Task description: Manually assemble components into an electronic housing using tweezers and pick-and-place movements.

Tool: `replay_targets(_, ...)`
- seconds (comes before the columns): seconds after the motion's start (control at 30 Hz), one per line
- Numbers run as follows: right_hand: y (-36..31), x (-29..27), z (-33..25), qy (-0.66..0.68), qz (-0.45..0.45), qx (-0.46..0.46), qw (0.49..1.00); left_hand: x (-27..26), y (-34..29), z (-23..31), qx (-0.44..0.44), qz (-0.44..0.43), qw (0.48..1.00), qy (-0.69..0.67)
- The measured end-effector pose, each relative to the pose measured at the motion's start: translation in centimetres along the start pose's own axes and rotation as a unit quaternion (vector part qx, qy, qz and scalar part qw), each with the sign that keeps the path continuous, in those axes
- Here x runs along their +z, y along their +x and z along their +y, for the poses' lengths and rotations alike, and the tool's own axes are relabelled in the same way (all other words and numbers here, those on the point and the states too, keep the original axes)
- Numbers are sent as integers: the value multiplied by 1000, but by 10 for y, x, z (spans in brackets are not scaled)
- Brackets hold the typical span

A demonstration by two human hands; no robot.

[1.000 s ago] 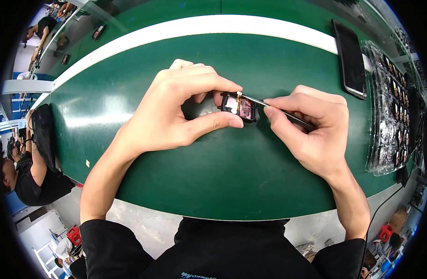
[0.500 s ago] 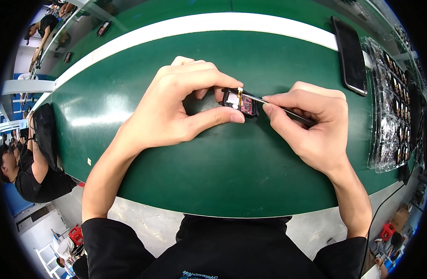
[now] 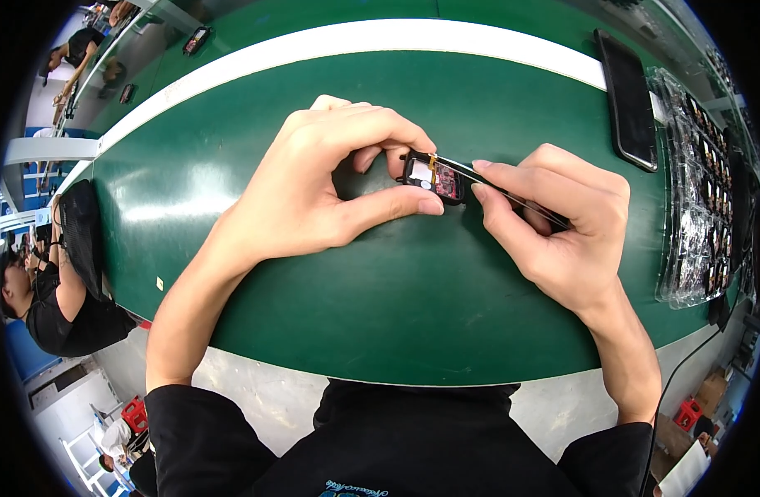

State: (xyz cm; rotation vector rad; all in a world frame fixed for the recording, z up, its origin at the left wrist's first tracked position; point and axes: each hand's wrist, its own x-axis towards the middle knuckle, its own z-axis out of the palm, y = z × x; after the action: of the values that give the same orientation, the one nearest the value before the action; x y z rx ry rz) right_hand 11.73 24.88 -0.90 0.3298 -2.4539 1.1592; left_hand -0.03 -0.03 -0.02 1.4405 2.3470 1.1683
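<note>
Between the thumb and fingers of my left hand [image 3: 313, 182] is a small black electronic device [image 3: 448, 184]. It is tilted over the green table, its inside uncovered: a white block, a reddish circuit board and a yellow-brown flex strip show. A pair of metal tweezers [image 3: 522, 200] is pinched in my right hand [image 3: 570, 228], pointing left. Their tips reach the device's upper edge by the flex strip; whether they grip anything there is too small to tell.
A black phone [image 3: 627, 103] lies at the back right, beside stacked clear plastic trays [image 3: 694, 240] holding small parts. A white strip [image 3: 380, 35] crosses the green tabletop [image 3: 413, 306]. Similar small devices [image 3: 197, 41] lie far left. Another person [image 3: 61, 302] sits at the left.
The device and both hands have shifted slightly to the right. The tweezers' two arms now show apart, and the small white piece at their tips no longer stands up above the device's edge.
</note>
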Motion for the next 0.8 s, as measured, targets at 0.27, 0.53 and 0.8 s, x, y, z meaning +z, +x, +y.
replay_targets(0.27,1,-2,-2,76,-30,43,996,-6,-1,-6,21,-21,1000,-10)
replay_targets(0.53,4,-9,-7,77,-58,92,991,-13,0,-10,30,-50,998,-29)
replay_targets(0.8,4,-9,-6,70,-68,86,991,-13,-1,-9,19,-56,998,-20)
